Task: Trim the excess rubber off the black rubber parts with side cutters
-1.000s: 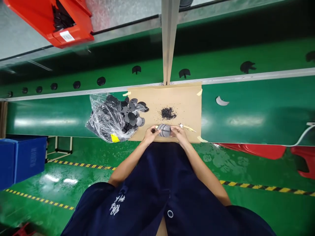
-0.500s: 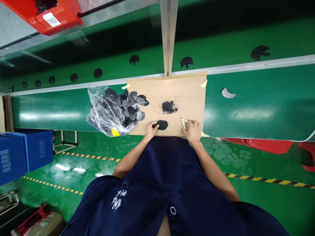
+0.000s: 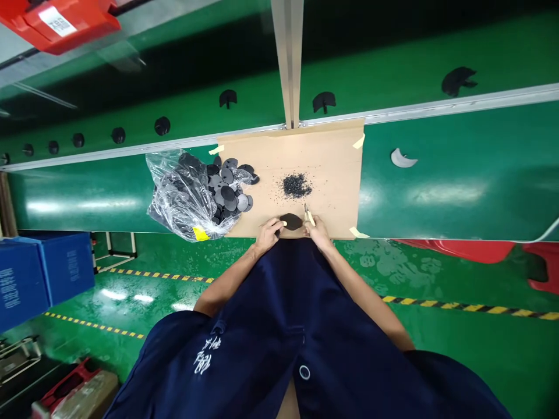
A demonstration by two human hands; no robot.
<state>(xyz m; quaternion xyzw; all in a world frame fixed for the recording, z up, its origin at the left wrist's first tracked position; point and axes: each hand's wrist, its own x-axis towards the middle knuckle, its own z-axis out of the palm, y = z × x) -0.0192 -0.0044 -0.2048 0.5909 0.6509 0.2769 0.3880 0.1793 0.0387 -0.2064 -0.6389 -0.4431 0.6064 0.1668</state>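
The left hand point(image 3: 268, 234) has thumb and fingers closed in a pinch on the left edge of a dark disc point(image 3: 292, 221), right there at the near edge of the cardboard sheet point(image 3: 336, 174); the right hand point(image 3: 319, 234), fingers curled shut, grips a pale-handled tool point(image 3: 309, 215) just beside it (its tip is too small to read); beyond lie scattered black bits point(image 3: 297, 185); leftward, loose discs point(image 3: 228, 195) crowd a clear bag point(image 3: 174, 198).
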